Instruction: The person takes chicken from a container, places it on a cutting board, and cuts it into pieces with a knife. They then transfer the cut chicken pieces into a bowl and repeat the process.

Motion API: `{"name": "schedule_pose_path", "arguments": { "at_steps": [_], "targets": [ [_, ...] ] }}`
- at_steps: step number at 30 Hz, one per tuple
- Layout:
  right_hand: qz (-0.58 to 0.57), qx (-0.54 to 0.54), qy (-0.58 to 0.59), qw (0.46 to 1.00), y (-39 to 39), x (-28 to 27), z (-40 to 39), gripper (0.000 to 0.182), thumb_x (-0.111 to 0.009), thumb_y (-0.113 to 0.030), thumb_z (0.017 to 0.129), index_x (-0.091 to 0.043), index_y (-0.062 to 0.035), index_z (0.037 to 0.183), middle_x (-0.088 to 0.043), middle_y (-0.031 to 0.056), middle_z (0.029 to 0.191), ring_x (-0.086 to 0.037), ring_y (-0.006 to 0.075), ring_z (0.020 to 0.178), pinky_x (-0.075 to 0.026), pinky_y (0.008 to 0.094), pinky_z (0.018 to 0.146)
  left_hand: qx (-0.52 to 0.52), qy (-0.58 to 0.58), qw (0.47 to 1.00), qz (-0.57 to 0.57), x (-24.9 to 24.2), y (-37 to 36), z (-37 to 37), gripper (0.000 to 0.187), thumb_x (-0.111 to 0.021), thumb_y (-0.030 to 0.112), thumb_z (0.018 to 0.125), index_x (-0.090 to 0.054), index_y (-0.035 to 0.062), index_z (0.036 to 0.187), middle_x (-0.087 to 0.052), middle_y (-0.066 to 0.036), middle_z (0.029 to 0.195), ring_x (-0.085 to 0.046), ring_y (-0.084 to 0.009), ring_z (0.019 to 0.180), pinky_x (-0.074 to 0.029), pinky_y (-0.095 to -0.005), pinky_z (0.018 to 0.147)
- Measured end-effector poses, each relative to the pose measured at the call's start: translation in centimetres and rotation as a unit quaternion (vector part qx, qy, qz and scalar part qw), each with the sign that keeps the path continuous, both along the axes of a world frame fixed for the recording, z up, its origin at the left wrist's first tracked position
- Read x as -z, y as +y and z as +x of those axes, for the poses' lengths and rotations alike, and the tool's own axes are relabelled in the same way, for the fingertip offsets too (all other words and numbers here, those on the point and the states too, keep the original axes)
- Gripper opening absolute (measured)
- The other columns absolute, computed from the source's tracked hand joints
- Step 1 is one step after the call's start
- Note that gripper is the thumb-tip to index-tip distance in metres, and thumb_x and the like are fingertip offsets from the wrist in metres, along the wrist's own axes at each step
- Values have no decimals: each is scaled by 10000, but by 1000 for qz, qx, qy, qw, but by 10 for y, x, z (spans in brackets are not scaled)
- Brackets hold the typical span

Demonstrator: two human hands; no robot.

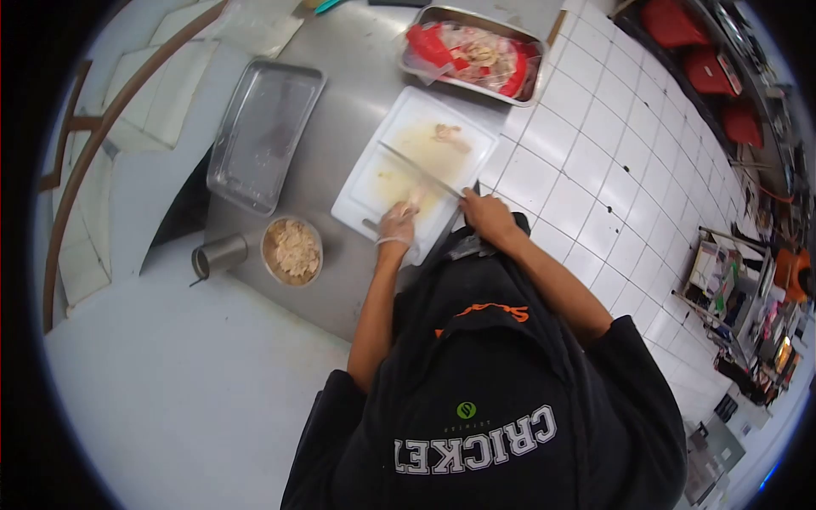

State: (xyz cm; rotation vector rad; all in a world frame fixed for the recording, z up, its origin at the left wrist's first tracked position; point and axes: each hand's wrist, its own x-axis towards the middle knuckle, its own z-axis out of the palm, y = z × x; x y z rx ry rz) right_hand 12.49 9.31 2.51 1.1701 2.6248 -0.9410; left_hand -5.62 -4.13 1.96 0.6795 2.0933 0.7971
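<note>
Right hand (488, 214) is gripping knife (421, 172) over cutting board (353, 202); gloved left hand (396, 225) is steadying meat (416, 198) on board, finger closure unclear. Probably slicing; next stroke is likely calling for firm hold.

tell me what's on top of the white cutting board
Pale meat pieces lie on it and a knife crosses over it; whatever the gloved left hand covers can't be seen.
</note>
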Motion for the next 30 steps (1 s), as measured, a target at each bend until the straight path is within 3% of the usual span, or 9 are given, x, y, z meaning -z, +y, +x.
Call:
{"name": "schedule_pose_path", "arguments": {
  "at_steps": [3, 4, 5, 8, 9, 11, 24, 27, 30],
  "targets": [
    [29, -33, 9, 999, -14, 38, -5, 236, -581, -164, 877, -654, -106, 1095, -703, 146, 847, -710, 311, 769, -563, 465, 667, 241, 275, 915, 171, 22, -35, -12, 216, -555, 80, 903, -659, 115, 1089, -662, -179, 1065, -620, -368, 1021, -493, -464, 870],
    [13, -32, 18, 999, -19, 42, -4, 228, -586, -128, 845, -684, -127, 1051, -703, 145, 855, -708, 308, 780, -560, 469, 654, 215, 345, 889, 212, 40, -52, -7, 323, -528, 15, 896, -653, 143, 1165, -641, -156, 1179, -588, -349, 1122, -470, -467, 965],
    [13, -22, -78, 997, -16, 11, -13, 243, -587, -115, 826, -695, -140, 1042, -700, 141, 860, -703, 317, 794, -557, 467, 655, 215, 239, 944, 71, 42, -51, -14, 374, -518, 5, 883, -645, 128, 1213, -624, -154, 1244, -547, -360, 1196, -426, -466, 1042],
    [31, 8, 25, 999, -18, 32, -15, 304, -571, -145, 853, -591, -50, 1141, -652, 196, 796, -665, 363, 763, -545, 486, 653, 308, 273, 901, 137, 77, -54, -48, 323, -473, 76, 898, -658, 40, 1160, -660, -202, 1162, -632, -363, 1052, -495, -433, 923],
    [73, 17, 80, 994, -19, 42, -15, 272, -563, -132, 858, -594, -45, 1114, -654, 205, 800, -674, 374, 762, -545, 493, 649, 99, 39, 994, -1, 5, -18, -18, 248, -506, 136, 916, -652, 10, 1073, -681, -229, 1018, -645, -383, 935, -491, -455, 834],
    [31, 20, 37, 999, -10, 28, -16, 238, -573, -139, 854, -585, -32, 1067, -666, 212, 812, -692, 383, 780, -545, 495, 648, 110, 162, 979, -50, 4, -5, -15, 314, -542, 303, 946, -643, 11, 1000, -666, -220, 869, -640, -359, 805, -478, -451, 734],
    [6, 2, 34, 999, -7, 17, -14, 231, -568, -148, 864, -577, -6, 1046, -674, 227, 850, -692, 404, 804, -542, 511, 674, 119, 262, 955, -72, 55, -19, -48, 384, -478, 295, 961, -669, -30, 1036, -662, -267, 997, -610, -459, 935, -469, -501, 830],
    [14, 20, 49, 999, -7, 21, -14, 231, -558, -238, 915, -565, -58, 1060, -663, 202, 780, -685, 398, 757, -528, 517, 632, 154, 261, 950, -73, 133, -42, -61, 416, -469, 316, 973, -674, -36, 1061, -664, -282, 1014, -618, -461, 958, -472, -513, 843],
    [22, 16, 42, 999, -6, 26, -14, 228, -557, -234, 909, -566, -74, 1072, -662, 196, 771, -684, 390, 735, -529, 513, 617, 159, 209, 945, -197, 97, -19, -43, 429, -459, 319, 987, -679, -47, 1023, -671, -287, 987, -634, -454, 922, -481, -520, 834]
  ]
}}
